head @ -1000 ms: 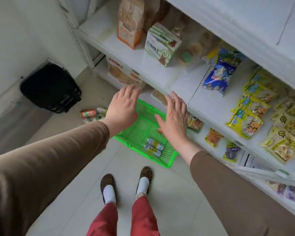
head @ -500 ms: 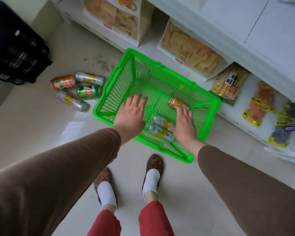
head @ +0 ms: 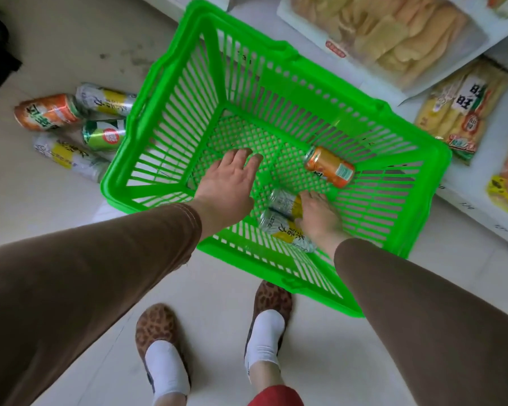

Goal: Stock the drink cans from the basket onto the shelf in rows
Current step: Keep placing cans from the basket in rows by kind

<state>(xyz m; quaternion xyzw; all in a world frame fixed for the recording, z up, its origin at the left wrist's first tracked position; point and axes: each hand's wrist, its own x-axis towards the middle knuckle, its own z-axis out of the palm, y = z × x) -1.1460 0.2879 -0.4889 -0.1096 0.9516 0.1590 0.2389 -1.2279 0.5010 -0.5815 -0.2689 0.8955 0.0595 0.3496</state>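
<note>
Both hands dropped deeper into the basket since half a second ago. Right hand point(head: 320, 218) fingers rest on the 2 silver-yellow cans point(head: 282, 218), grip unclear; left hand point(head: 229, 183) spread flat, empty. Orange can point(head: 329, 167) center-right in the green basket point(head: 165, 118). 4 cans point(head: 74, 124) on the floor at left; none visibly shelved.

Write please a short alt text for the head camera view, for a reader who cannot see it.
Both hands reach into a green basket on the floor: the right hand is on two silver-yellow cans, and the left hand is spread open above the mesh. An orange can lies nearby; four more cans lie outside.
</note>
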